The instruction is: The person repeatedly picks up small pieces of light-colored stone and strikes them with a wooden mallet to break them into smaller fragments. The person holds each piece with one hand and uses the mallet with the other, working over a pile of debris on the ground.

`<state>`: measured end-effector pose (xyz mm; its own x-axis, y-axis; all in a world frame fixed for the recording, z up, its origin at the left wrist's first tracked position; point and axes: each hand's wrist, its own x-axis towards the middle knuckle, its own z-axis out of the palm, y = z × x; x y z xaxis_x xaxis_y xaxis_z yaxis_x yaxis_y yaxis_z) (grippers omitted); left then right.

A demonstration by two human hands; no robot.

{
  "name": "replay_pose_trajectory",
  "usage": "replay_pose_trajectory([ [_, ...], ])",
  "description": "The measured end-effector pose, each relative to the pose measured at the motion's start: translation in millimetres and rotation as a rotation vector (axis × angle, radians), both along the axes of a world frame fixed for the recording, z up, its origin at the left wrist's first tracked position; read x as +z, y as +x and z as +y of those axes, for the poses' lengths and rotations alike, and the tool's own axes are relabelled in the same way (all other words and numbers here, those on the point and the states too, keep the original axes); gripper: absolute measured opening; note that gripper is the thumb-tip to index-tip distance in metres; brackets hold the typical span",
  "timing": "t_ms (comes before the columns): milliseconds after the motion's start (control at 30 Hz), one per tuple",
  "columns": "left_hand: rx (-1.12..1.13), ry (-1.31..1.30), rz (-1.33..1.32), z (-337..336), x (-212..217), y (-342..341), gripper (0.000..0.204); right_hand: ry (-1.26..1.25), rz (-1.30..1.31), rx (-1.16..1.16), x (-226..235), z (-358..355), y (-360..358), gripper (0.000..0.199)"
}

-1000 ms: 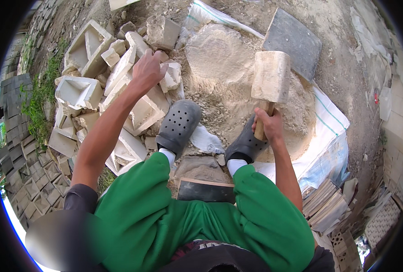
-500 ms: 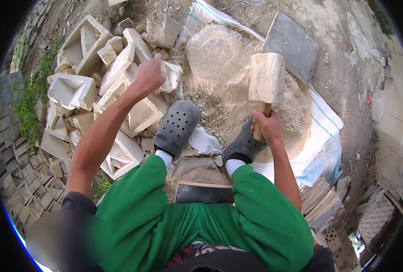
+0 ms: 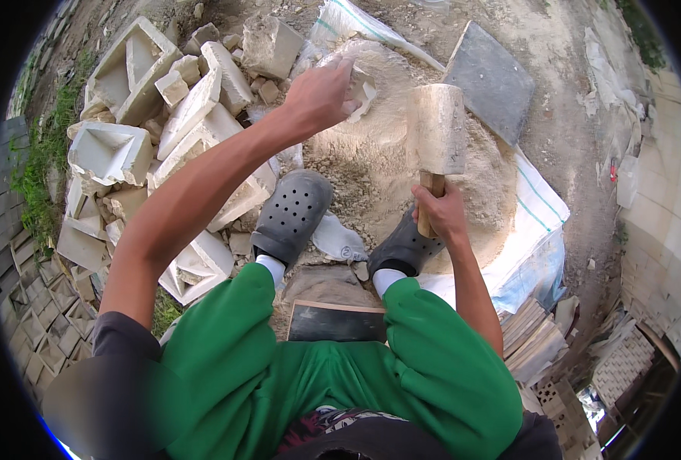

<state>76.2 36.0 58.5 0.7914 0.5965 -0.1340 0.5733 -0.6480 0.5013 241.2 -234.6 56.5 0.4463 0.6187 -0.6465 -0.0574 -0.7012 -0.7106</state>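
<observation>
My left hand (image 3: 319, 98) is closed on a pale broken chunk of plaster-like block (image 3: 365, 93), over the dusty round flat stone (image 3: 379, 126). Part of the chunk is hidden behind my fingers. In my right hand (image 3: 446, 208) a wooden mallet (image 3: 437, 129) is gripped by its short handle, its thick head pointing away from me above the heap of pale powder (image 3: 484, 165). The mallet is apart from the chunk.
Broken pale block pieces (image 3: 188, 115) are piled at the left. A white woven sheet (image 3: 536, 195) lies under the powder, and a dark square slab (image 3: 490, 80) rests at the far right. My grey clogs (image 3: 293, 216) flank the work spot.
My left hand has moved right from the pile to over the flat stone, carrying the chunk. My right hand and the mallet have shifted slightly left in the picture.
</observation>
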Motion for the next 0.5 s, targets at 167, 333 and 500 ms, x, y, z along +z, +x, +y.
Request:
replay_pose_trajectory([
  [167,-0.002,-0.009,-0.148,-5.3,-16.0,-22.6,0.082,0.051,-0.020,0.048,7.1,43.4,-7.9,0.034],
  [333,-0.025,0.011,-0.106,-7.0,-15.5,-29.3,0.066,0.173,-0.080,0.142,42.0,100.3,-0.4,0.035],
  [500,-0.055,0.058,-0.176,-7.3,-20.4,-36.1,0.055,0.533,-0.170,0.059,92.2,119.2,6.3,0.021],
])
